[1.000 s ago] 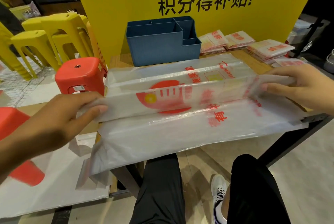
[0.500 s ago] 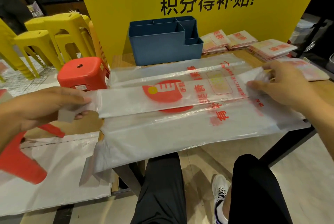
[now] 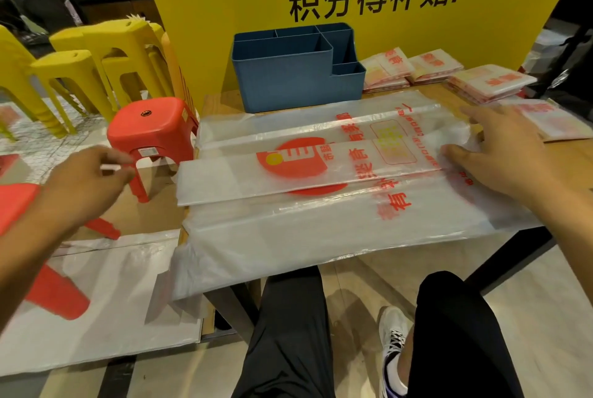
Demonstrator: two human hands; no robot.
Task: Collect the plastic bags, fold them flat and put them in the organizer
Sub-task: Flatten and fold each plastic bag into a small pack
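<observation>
Folded bag strip (image 3: 308, 173) lies btwn hands. Right hand (image 3: 510, 157), fingers spread, presses its right end; left hand (image 3: 86, 179) loosely curled, just off its left end, holding nothing.

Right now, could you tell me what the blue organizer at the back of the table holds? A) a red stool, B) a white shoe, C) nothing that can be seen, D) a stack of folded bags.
C: the compartments of the blue organizer that face the camera show only bare walls, while the folded bags lie stacked on the table to its right.
</observation>
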